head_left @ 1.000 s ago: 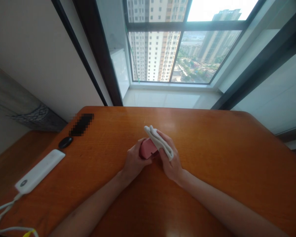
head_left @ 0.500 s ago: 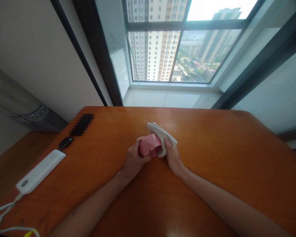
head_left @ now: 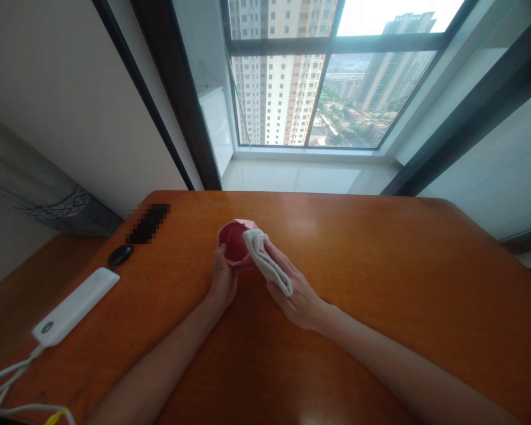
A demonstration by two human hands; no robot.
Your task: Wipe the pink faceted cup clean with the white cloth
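Pink cup [head_left: 234, 243] sits in the left hand [head_left: 222, 281], its fingers [head_left: 219, 262] wrapped up the near side and its dark red inside tipped open toward the camera. Right hand [head_left: 295, 290] holds a folded white cloth [head_left: 265, 262] under spread fingers, with the cloth's end pressed against the cup's rim. Both hands are narrowed around what they hold, and they sit just apart, joined by cloth and cup. Whether the cup touches the table [head_left: 380, 295] below it, I cannot tell; it is over the orange wood, nearer the far edge than the near one. Off to the left lie a white bar [head_left: 76, 306] with a round dark button and a white cable [head_left: 9, 378], a black oval object [head_left: 120, 255] and a pixelated patch [head_left: 149, 224]. Past the table, a window [head_left: 331, 88] looks onto high-rise towers.
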